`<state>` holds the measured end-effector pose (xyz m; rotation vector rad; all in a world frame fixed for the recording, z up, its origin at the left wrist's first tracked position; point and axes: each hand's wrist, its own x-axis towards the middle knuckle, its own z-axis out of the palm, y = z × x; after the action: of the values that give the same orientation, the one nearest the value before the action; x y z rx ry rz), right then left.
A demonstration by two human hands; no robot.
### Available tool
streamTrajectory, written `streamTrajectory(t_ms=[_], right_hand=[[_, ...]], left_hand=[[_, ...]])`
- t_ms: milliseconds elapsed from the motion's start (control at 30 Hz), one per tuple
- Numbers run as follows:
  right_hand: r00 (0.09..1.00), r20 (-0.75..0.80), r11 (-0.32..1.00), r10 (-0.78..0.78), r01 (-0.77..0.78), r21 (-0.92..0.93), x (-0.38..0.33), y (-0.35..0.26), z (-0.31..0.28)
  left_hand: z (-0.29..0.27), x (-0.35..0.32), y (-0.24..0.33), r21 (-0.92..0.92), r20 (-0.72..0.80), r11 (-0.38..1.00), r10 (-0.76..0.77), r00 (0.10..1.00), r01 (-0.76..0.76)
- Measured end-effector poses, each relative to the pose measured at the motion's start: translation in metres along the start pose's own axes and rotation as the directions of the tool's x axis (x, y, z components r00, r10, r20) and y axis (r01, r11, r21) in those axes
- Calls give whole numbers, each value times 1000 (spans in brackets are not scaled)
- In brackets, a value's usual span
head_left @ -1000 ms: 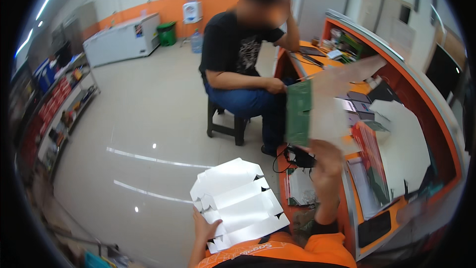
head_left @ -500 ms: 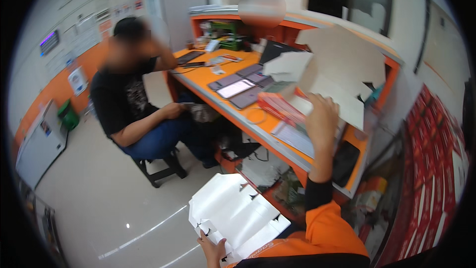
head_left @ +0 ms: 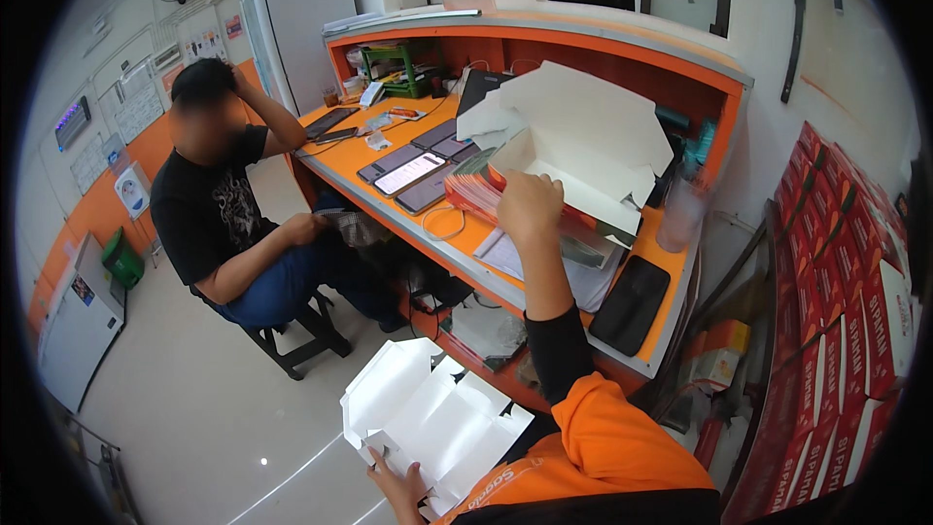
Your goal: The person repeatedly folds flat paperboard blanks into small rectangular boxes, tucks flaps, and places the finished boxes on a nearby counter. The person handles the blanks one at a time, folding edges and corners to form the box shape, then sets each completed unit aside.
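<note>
My left hand (head_left: 398, 488) grips the corner of an unfolded white cardboard box (head_left: 437, 423), with slots and flaps along its edges, near my lap. My right hand (head_left: 533, 209) reaches over the orange desk (head_left: 340, 146), fingers curled over the near edge of an open red-and-white carton (head_left: 593, 141). That carton shows a white inside with raised flaps. Layered red cardboard edges (head_left: 473, 192) lie just left of my right hand; my fingertips are partly hidden.
Several phones (head_left: 408, 175) lie on the desk, with a black phone (head_left: 630, 303) near its right end. At the left a person (head_left: 228, 194) sits on a black stool (head_left: 292, 345). Red boxes (head_left: 846, 350) are stacked at the right. Clutter fills the shelf under the desk.
The view has shifted, and the scene sits further left. My right hand and the open carton have moved left and lower against the desk. My left hand keeps hold of the white box.
</note>
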<state>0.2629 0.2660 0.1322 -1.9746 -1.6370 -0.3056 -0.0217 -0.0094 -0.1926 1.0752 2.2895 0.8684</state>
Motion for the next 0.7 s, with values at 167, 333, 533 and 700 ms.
streamTrajectory(t_ms=[167,333,533,700], right_hand=[[996,-84,999,-3,7,48,3,-5,-2],[950,-312,989,25,22,147,1,-17,-26],[974,-224,1000,20,-14,27,-4,-30,-39],[970,-216,994,109,-103,41,10,-26,-8]], left_hand=[[4,0,-3,-25,-12,1000,7,1000,-7],[3,0,-8,-7,2,999,47,999,-47],[9,7,-23,32,16,994,108,994,-108],[8,7,-17,-39,9,995,87,996,-87]])
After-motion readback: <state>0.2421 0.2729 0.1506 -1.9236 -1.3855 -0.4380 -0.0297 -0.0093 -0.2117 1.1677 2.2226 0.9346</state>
